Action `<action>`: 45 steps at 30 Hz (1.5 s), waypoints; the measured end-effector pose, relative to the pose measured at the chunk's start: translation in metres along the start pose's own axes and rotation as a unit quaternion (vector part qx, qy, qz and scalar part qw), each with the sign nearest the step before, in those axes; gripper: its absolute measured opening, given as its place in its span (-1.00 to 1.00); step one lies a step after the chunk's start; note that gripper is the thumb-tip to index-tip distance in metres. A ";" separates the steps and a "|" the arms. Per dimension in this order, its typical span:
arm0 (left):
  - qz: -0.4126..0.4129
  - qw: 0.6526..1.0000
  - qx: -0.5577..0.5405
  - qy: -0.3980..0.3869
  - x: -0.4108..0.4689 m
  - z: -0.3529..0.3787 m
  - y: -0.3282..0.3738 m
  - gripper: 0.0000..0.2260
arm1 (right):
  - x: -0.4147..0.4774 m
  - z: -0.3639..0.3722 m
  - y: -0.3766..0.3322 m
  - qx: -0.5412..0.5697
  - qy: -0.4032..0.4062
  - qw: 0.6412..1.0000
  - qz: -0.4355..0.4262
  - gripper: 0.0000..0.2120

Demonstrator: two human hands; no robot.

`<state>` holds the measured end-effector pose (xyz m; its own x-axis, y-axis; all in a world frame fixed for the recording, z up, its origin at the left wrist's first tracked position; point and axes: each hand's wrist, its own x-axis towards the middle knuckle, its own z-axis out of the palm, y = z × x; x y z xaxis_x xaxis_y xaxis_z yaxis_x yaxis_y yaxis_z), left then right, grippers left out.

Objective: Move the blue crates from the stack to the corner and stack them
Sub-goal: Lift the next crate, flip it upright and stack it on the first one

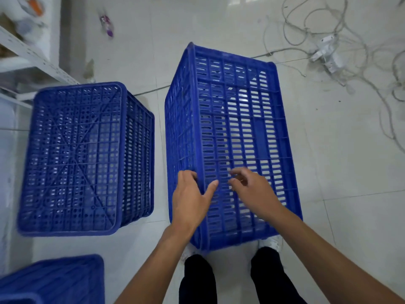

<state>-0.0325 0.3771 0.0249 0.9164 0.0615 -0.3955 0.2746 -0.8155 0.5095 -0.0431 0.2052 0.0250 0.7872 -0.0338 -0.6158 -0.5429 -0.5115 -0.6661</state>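
L hand (pixel 190 199) grasps the near left corner edge of the tall blue slatted plastic crate (pixel 236 132): fingers (pixel 186 175) wrap over the edge onto the side wall, thumb lies spread on the slatted face. R hand (pixel 252 187) sits just beside it, over the same face, w/ fingers loosely curled; can't tell whether they hook into the slots or only hover, so its grasp is unclear. Both forearms reach in from the bottom of the view. The tall crate is at centre frame on the pale tiled floor (pixel 328 172), long slotted wall turned toward the camera, near end down by the person's white shoes (pixel 271 242) and black trousers (pixel 197 279); can't tell if it leans or stands straight. Left of it, apart w/ a strip of floor between, an upturned blue plastic crate (pixel 76 159) rests base-up, its cross-ribbed grid bottom showing. A third blue plastic crate (pixel 54 279) pokes in at the bottom left corner, only partly in view. Behind the upturned crate, upper left, is a white perforated metal shelf frame (pixel 32 55) w/ blurred items on it. Upper right, well apart from the crates, grey-white cables (pixel 368 69) lie in loose loops round a white power strip (pixel 326 53). A small purple-pink object (pixel 107 25) lies on the floor near the top, too blurred to identify.
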 end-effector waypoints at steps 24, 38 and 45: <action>-0.150 0.987 0.034 -0.051 0.062 0.015 -0.104 -0.47 | 0.043 -0.016 0.093 0.223 0.125 0.943 0.214 -0.71; -0.099 0.989 0.046 -0.097 0.030 0.067 -0.020 -0.46 | 0.029 -0.083 0.127 0.199 0.141 0.947 0.208 -0.69; -0.078 0.990 0.013 -0.113 0.026 0.093 0.006 -0.40 | 0.012 -0.114 0.144 0.135 0.196 0.952 0.193 -0.59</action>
<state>-0.0341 0.3205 -0.0538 0.7742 0.0598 -0.6302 0.3972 -0.8210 0.4101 -0.0781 0.0330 -0.0301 0.5331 -0.5192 -0.6680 -0.8281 -0.1587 -0.5376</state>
